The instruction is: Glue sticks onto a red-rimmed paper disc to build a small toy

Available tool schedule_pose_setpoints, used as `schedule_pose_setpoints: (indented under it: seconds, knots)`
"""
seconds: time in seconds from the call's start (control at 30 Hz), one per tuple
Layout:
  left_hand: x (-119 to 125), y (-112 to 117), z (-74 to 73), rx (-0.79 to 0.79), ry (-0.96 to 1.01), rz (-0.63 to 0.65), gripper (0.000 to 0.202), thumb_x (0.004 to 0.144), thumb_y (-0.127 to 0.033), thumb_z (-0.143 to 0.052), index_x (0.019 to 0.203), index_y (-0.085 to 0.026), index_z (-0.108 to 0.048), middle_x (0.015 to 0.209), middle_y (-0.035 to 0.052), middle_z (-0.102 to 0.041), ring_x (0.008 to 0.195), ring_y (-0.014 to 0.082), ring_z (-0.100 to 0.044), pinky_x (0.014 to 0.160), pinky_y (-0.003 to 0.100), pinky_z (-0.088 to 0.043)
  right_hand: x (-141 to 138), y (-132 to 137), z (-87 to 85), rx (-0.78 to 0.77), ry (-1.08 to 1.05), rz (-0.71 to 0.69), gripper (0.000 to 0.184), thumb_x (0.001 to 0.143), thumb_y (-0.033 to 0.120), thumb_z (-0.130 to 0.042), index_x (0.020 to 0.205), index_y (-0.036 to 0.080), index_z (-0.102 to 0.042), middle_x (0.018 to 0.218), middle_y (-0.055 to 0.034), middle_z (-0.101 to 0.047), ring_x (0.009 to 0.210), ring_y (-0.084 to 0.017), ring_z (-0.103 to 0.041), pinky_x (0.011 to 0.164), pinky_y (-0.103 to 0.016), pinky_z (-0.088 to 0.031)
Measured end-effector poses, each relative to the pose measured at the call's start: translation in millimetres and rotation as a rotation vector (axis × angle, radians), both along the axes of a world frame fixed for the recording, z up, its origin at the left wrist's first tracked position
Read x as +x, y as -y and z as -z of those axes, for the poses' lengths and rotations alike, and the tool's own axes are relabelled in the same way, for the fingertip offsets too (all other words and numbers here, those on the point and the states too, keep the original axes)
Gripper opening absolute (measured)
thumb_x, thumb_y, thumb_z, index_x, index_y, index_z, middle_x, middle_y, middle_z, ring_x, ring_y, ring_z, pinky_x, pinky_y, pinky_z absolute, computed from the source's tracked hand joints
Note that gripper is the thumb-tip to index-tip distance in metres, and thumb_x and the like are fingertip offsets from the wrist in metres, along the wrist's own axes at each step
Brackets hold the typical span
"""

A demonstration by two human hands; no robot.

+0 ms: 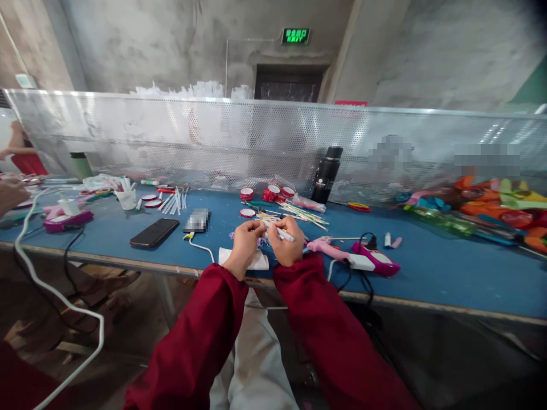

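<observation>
My left hand (pixel 244 244) and my right hand (pixel 285 245) meet over the near edge of the blue table (pixel 448 267), both in dark red sleeves. The right hand's fingers are closed round a thin white stick (pixel 282 233) that points to the right. The left hand pinches something small at the stick's left end; I cannot make out what. Under the hands lies a white folded cloth (pixel 258 262). A pink glue gun (pixel 329 248) rests just right of my right hand.
A black phone (pixel 154 232) lies to the left. Red tape rolls (pixel 270 193), loose sticks (pixel 305 213) and a black flask (pixel 326 174) stand further back. A perforated metal screen (pixel 273 142) closes the far side. Another person's hand (pixel 11 193) shows at far left. Colourful materials (pixel 491 210) are piled at right.
</observation>
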State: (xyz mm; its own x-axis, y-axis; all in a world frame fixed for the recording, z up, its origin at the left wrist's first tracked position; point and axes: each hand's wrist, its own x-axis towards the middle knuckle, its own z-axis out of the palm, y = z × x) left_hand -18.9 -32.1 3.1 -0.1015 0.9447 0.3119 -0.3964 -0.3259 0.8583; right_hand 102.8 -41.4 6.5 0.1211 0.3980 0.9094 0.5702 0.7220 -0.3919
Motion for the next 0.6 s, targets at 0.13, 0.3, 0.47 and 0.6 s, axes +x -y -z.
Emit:
schedule_pose_setpoints:
  seconds: [0.13, 0.3, 0.47, 0.6]
  knots:
    - [-0.1, 0.6, -0.3, 0.000, 0.001, 0.010, 0.036, 0.053, -0.040, -0.094, 0.069, -0.015, -0.074, 0.066, 0.0006, -0.068, 0.064, 0.0128, -0.052, 0.064, 0.026, -0.041, 0.2, -0.1, -0.1, 0.004, -0.013, 0.003, 0.019, 0.089, 0.032, -0.061, 0.076, 0.026, -0.049, 0.062, 0.0039, -0.056, 0.054, -0.016, -0.053, 0.054, -0.029, -0.040]
    - [-0.4, 0.6, -0.2, -0.002, 0.007, 0.012, 0.035, 0.053, -0.039, -0.094, 0.070, -0.015, -0.074, 0.065, 0.0000, -0.066, 0.062, 0.0124, -0.052, 0.063, 0.026, -0.041, -0.3, 0.2, -0.5, 0.001, 0.007, -0.006, 0.019, 0.089, 0.032, -0.061, 0.075, 0.026, -0.050, 0.061, 0.0042, -0.055, 0.053, -0.016, -0.052, 0.053, -0.029, -0.039]
    - [-0.2, 1.0, -0.8, -0.007, 0.009, 0.005, 0.034, 0.054, -0.038, -0.094, 0.070, -0.015, -0.074, 0.064, -0.0003, -0.066, 0.062, 0.0120, -0.051, 0.062, 0.026, -0.040, -0.2, -0.4, 0.1, 0.007, -0.004, 0.002, 0.019, 0.089, 0.033, -0.061, 0.075, 0.026, -0.049, 0.061, 0.0041, -0.055, 0.054, -0.016, -0.052, 0.054, -0.029, -0.039]
    - [0.6, 2.4, -2.1, -0.012, 0.018, -0.002, 0.033, 0.054, -0.036, -0.095, 0.069, -0.015, -0.074, 0.063, -0.0001, -0.065, 0.061, 0.0120, -0.051, 0.062, 0.026, -0.041, -0.1, 0.1, 0.0, 0.003, 0.005, -0.002, 0.019, 0.089, 0.032, -0.062, 0.075, 0.026, -0.050, 0.061, 0.0041, -0.055, 0.054, -0.016, -0.053, 0.054, -0.030, -0.039]
